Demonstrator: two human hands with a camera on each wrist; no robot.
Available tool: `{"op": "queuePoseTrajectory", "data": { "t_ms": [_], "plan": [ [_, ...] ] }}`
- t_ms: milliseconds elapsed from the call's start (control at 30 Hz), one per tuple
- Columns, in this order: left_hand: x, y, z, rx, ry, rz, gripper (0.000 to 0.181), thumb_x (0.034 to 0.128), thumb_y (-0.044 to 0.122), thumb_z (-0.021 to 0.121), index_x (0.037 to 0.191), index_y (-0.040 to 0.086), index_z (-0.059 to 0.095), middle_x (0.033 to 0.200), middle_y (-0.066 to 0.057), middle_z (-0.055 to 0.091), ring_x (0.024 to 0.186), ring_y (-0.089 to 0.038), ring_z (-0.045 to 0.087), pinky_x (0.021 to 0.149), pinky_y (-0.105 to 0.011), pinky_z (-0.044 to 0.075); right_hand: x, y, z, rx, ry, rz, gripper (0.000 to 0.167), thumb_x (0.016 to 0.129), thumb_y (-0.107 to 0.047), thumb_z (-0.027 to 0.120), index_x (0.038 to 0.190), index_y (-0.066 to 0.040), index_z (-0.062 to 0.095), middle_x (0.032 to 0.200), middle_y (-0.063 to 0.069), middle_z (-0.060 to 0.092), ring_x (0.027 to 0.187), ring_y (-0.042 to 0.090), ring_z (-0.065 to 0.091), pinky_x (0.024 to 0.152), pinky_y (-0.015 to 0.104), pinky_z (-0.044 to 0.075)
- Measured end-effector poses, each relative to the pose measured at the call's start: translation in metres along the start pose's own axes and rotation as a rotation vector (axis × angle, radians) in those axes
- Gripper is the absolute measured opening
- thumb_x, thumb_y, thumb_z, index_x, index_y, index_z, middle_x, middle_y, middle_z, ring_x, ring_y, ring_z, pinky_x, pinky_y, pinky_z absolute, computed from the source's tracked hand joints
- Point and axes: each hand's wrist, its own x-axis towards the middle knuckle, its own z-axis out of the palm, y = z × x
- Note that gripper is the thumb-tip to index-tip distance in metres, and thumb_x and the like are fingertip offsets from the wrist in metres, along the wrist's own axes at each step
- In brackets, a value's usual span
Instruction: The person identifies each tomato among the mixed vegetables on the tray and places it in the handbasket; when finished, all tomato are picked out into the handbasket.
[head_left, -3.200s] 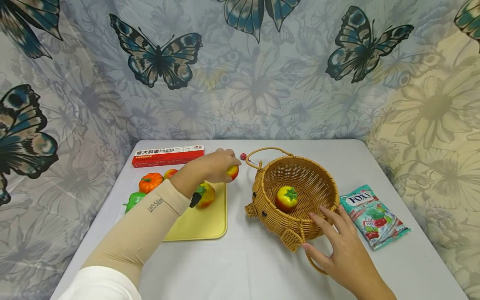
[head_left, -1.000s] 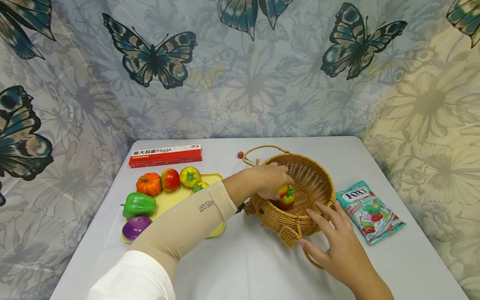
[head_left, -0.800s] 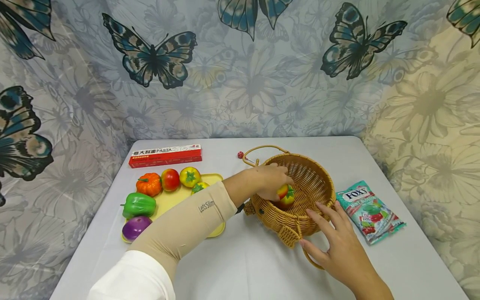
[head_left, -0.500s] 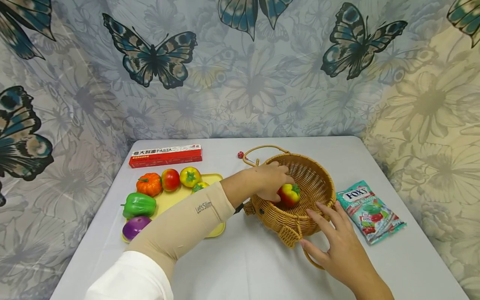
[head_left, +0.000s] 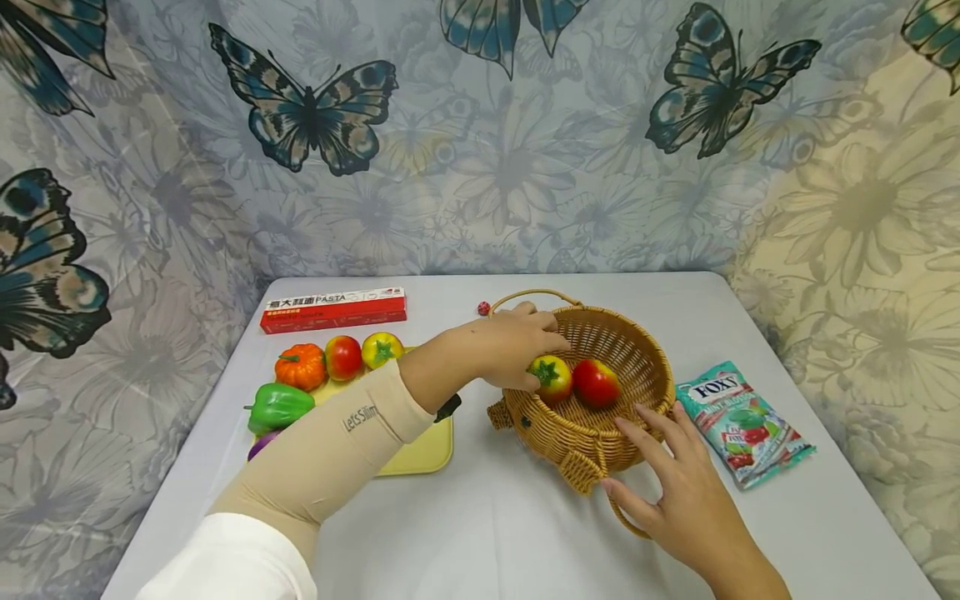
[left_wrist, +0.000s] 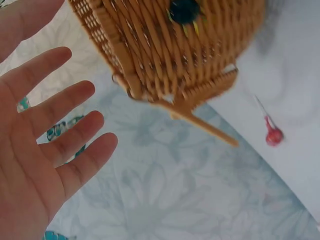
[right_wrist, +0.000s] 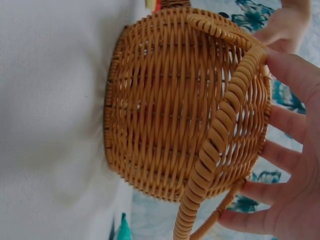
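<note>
Two red-and-yellow toy tomatoes lie side by side in the wicker basket (head_left: 637, 350). The left tomato (head_left: 551, 379) shows its green calyx; the right tomato (head_left: 596, 383) turns its red side up. My left hand (head_left: 517, 346) is over the basket's left rim beside the left tomato. In the left wrist view the fingers (left_wrist: 75, 102) of that hand are spread and hold nothing. My right hand (head_left: 678, 492) rests at the near right rim, its fingers (right_wrist: 282, 155) nearly straight against the wicker and its thumb near the handle (right_wrist: 220, 130).
A yellow tray (head_left: 427, 450), partly behind the left arm, bears an orange pumpkin (head_left: 300, 367), a red tomato (head_left: 345, 358), a yellow tomato (head_left: 382, 348), a green pepper (head_left: 279, 408) and a purple vegetable (head_left: 260, 444). Around stand a pasta box (head_left: 333, 311), a lollipop (head_left: 483, 308) and a candy bag (head_left: 746, 425).
My left hand brought a tomato from the tray into the basket, let it go and has drawn back left. The tomatoes now lie side by side. My right hand has stayed at the rim.
</note>
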Motion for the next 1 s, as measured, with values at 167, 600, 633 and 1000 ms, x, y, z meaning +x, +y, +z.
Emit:
{"op": "queuePoseTrajectory", "data": {
  "t_ms": [167, 600, 633, 1000],
  "plan": [
    [-0.016, -0.018, 0.006, -0.055, 0.01, -0.035, 0.068, 0.0954, 0.04, 0.071, 0.156, 0.028, 0.043, 0.159, -0.003, 0.039, 0.144, -0.026, 0.035, 0.116, -0.042, 0.039, 0.001, 0.0, 0.0, -0.004, -0.009, 0.009, 0.074, 0.074, -0.03, 0.091, 0.14, -0.018, 0.061, 0.148, 0.019, 0.049, 0.148, 0.056, 0.024, 0.112, 0.077, 0.025],
    [-0.055, -0.065, 0.039, -0.159, -0.019, -0.167, 0.067, 0.094, 0.037, 0.074, 0.154, 0.025, 0.047, 0.158, -0.003, 0.041, 0.141, -0.027, 0.038, 0.113, -0.043, 0.043, 0.002, -0.002, 0.0, -0.003, -0.019, 0.018, 0.074, 0.072, -0.029, 0.092, 0.139, -0.016, 0.062, 0.147, 0.019, 0.049, 0.146, 0.057, 0.025, 0.11, 0.078, 0.026],
    [-0.057, -0.068, 0.042, -0.164, -0.026, -0.176, 0.067, 0.0941, 0.037, 0.074, 0.154, 0.025, 0.047, 0.158, -0.003, 0.041, 0.142, -0.027, 0.037, 0.113, -0.043, 0.043, 0.001, -0.002, 0.0, -0.003, -0.021, 0.021, 0.074, 0.072, -0.029, 0.092, 0.139, -0.016, 0.062, 0.148, 0.019, 0.049, 0.147, 0.057, 0.025, 0.109, 0.078, 0.026],
    [-0.076, -0.093, 0.082, -0.256, -0.041, -0.244, 0.062, 0.0933, 0.031, 0.074, 0.15, 0.021, 0.053, 0.149, -0.007, 0.049, 0.136, -0.03, 0.042, 0.108, -0.045, 0.046, 0.002, -0.001, 0.0, 0.003, -0.014, 0.014, 0.074, 0.071, -0.028, 0.092, 0.138, -0.016, 0.063, 0.148, 0.019, 0.049, 0.147, 0.056, 0.024, 0.11, 0.078, 0.025]
  ]
}}
